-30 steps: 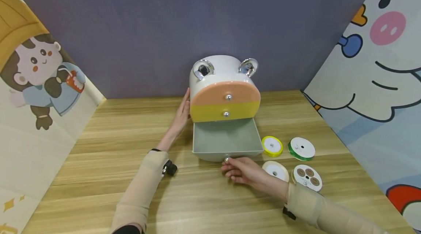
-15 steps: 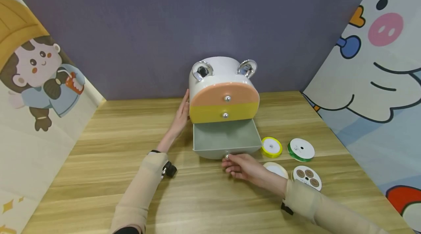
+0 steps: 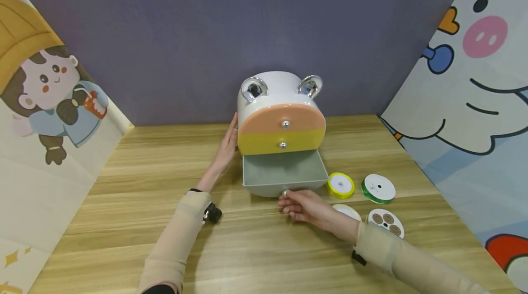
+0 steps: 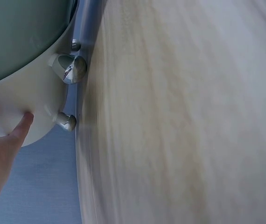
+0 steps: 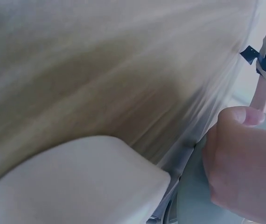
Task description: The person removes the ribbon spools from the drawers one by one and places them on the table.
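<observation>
A white, rounded toy-like cabinet (image 3: 284, 85) with silver ear-shaped rings stands at the back of the table. Its orange drawer (image 3: 264, 119) and yellow drawer (image 3: 260, 142) are closed. Below them the grey-green drawer (image 3: 260, 190) is pulled out, with nothing inside. My right hand (image 3: 307, 209) pinches that drawer's silver knob (image 3: 285, 192) between thumb and fingers. In the right wrist view the curled right hand (image 5: 245, 163) hides the knob. My left hand (image 3: 226, 149) rests against the cabinet's left side, fingers straight. The left wrist view shows a fingertip touching the white shell (image 4: 39, 98).
Right of the drawer lie a yellow-rimmed ribbon spool (image 3: 341, 185), a green ribbon spool (image 3: 378, 188), a pale spool (image 3: 347, 212) partly behind the right arm, and a white spool with brown circles (image 3: 385, 222). A dark wall (image 3: 185, 55) rises behind the cabinet.
The grey-green drawer has slid a little way inward, toward the cabinet, with my right hand moving along on its knob. My left hand stays against the cabinet's side.
</observation>
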A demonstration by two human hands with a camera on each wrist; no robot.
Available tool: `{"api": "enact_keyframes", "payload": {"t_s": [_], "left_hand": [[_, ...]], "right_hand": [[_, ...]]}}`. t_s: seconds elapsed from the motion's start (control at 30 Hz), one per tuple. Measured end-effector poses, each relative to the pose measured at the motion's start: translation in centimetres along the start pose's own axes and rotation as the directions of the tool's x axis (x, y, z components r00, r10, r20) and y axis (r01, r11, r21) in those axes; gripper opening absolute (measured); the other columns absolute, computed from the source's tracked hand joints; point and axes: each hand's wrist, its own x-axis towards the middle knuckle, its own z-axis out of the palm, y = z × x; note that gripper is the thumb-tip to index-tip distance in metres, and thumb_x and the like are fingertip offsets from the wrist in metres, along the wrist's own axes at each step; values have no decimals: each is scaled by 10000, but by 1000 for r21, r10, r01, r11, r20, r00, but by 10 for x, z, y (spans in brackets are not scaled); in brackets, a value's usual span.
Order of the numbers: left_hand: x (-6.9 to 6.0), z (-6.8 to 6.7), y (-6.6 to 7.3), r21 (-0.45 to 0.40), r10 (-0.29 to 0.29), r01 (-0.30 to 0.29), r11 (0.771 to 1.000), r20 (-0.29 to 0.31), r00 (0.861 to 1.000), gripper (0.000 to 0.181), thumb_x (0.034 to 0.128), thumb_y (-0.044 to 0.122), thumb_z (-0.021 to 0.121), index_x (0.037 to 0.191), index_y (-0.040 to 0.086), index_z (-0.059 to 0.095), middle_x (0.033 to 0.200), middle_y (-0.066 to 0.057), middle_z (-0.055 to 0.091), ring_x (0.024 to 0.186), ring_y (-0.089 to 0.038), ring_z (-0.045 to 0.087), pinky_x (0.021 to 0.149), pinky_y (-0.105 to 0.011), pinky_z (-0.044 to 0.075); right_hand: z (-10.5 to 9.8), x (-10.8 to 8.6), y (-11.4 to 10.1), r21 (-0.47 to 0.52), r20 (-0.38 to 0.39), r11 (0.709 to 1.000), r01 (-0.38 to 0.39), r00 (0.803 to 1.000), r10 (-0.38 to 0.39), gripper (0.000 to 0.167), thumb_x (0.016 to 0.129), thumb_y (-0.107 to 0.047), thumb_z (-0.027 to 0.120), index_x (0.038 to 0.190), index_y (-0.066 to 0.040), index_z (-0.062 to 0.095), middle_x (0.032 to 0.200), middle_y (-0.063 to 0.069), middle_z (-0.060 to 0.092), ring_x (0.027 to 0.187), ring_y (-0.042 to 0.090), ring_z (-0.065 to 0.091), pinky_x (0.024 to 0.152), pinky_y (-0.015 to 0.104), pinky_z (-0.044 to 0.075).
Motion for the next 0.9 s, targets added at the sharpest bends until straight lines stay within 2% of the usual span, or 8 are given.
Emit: {"api": "enact_keyframes", "payload": {"t_s": [0.23,0.4,0.53,0.73,0.9], "left_hand": [[1,0,-2,6,-3,3,1000,8,1000,558,1098,310,222,1612,224,24,1696,-33,26,1499,-390,263,1103,-622,392],[8,-2,-21,1,8,-8,1000,0,1000,533,1101,295,197,1608,300,31,1695,15,16,1509,-383,241,1093,-637,391],[12,-3,-32,6,16,-16,1000,-14,1000,529,1087,407,213,1594,381,64,1692,53,46,1501,-368,270,1085,-623,409],[11,-3,-35,26,55,-54,998,-37,998,611,1039,560,257,1595,377,82,1690,58,73,1503,-362,271,1077,-624,416],[11,-4,-33,28,42,-41,999,-34,999,569,1066,481,226,1599,360,69,1690,59,66,1506,-355,267,1085,-618,411]], "right_hand": [[0,4,-2,15,-4,1000,1,1000,-1,372,1060,-252,454,1232,55,573,921,-72,737,746,-12,649,648,139,526],[-2,8,-4,24,6,1000,16,1000,-16,373,1060,-247,457,1231,65,568,913,-66,735,751,-14,652,670,130,534],[-3,10,-5,36,5,999,24,1000,-25,366,1058,-237,464,1226,73,565,902,-57,735,749,-8,658,669,124,535],[-2,16,-9,51,9,998,33,999,-33,370,1057,-229,465,1232,85,553,903,-51,735,746,0,661,675,130,538],[-3,21,-12,54,-9,998,30,1000,-29,406,1061,-220,449,1266,123,518,893,-42,731,743,7,661,681,133,544]]}}
